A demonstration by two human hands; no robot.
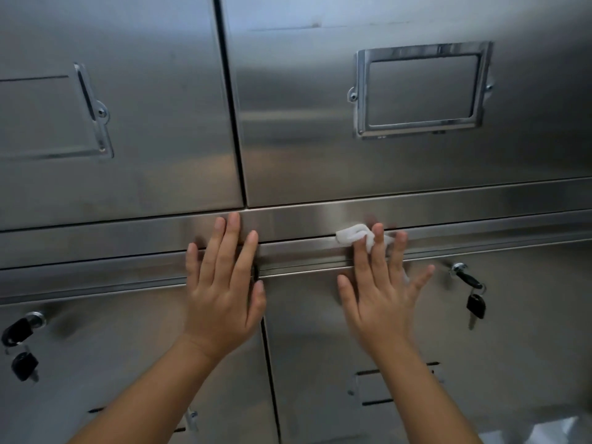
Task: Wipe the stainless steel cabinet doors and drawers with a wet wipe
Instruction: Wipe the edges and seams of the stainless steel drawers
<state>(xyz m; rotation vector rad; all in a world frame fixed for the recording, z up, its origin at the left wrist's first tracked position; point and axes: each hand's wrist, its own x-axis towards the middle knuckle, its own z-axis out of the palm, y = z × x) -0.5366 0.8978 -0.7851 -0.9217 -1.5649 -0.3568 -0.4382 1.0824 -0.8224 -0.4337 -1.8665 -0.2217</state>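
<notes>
Forearms come up from the bottom edge, the left forearm (144,395) and the right forearm (426,395), each ending in a flat hand on the steel. On the right hand (381,302) the fingers (378,251) are straight and spread, and the first two press a bunched white wipe (352,235) onto the ridged rail (301,254) along the top of the lower right front (512,347). The wipe pokes out to the left of the fingertips and reaches the flat band (298,219) above the rail. The left hand (221,299) holds nothing; its fingers (229,241) are straight and close together, laid across the seam between the two lower fronts with the tips on the band. Only fingertip pressure pins the wipe, so a quick stroke over the ridges could roll it free and drop it. A sweep to the right heads for the lock (458,269) and its hanging key (476,305), which could snag the wipe or get knocked. A flat pass may also skip the rail's grooves. Above the band stand the upper left door (153,107) and the upper right door (304,123), the latter with a label frame (419,50) whose edges would catch cloth. A second key (24,365) hangs at lower left. The bracing left hand covers steel that needs wiping.
</notes>
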